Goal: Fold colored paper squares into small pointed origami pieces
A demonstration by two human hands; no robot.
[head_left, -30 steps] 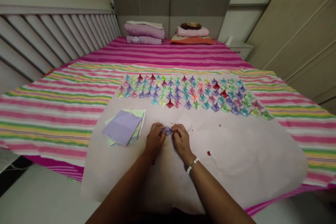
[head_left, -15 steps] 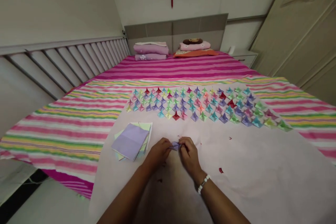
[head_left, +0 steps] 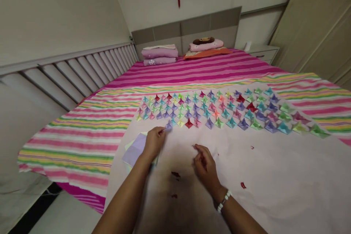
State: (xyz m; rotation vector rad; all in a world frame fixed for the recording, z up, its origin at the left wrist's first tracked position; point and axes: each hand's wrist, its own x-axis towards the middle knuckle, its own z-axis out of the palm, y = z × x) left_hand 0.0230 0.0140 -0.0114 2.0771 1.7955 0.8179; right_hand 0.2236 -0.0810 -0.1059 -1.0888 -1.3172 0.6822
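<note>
My left hand (head_left: 155, 141) pinches a small purple origami figure (head_left: 168, 126) between thumb and fingertips. It holds the figure at the left end of the front row of origami figures (head_left: 189, 123), beside a light blue one. My right hand (head_left: 204, 164) hovers over the pale sheet, its fingers loosely bent and apart, with no paper seen in them. A tiny scrap (head_left: 192, 145) shows by its fingertips. Under and beside my left forearm lies a stack of square papers (head_left: 134, 150), a purple sheet on top, partly hidden.
Several rows of coloured origami figures stretch across the far part of the pale sheet (head_left: 274, 182). Dark red scraps (head_left: 243, 185) lie scattered on it. Beneath is a striped bedspread (head_left: 79, 135). Folded bedding (head_left: 159, 53) sits by the headboard, and a white rail (head_left: 82, 73) runs along the left.
My left hand has carried the purple origami figure forward and left to the front row. My right hand has let go of it and moved slightly right. The view has shifted a little.
</note>
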